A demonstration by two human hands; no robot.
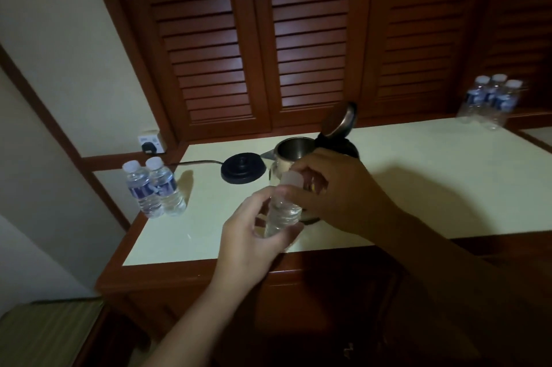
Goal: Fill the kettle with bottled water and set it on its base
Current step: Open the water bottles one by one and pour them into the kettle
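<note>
On the pale counter top [418,181] in front of me stands the kettle [294,148]. It is of steel, and its lid [340,120] is tipped up and open, so I can see into the dark inside. The kettle is not on its base [243,168]. The black round base lies just beside it, on the left, and they seem close, but I cannot tell if they touch. A black cord [194,162] goes from the base to the left, toward a plug in the wall socket [150,144].

Nearer to me, in front of the kettle, I hold one small water bottle [282,214] above the counter. My left hand [254,235] grips it around the clear body from below, with the fingers curled round it. My right hand [334,193] comes from the right and pinches the white cap [291,180] at the top with the fingertips. So both hands are together on the same bottle. The cap sits on the neck; whether it is loose or tight I cannot tell. My right hand covers part of the kettle's wall and handle.

At the left corner of the counter two more bottles [153,187] stand upright, touching each other, caps on. At the far right three bottles [490,101] stand in a group. Behind the counter are dark wooden louvred doors [298,38].
</note>
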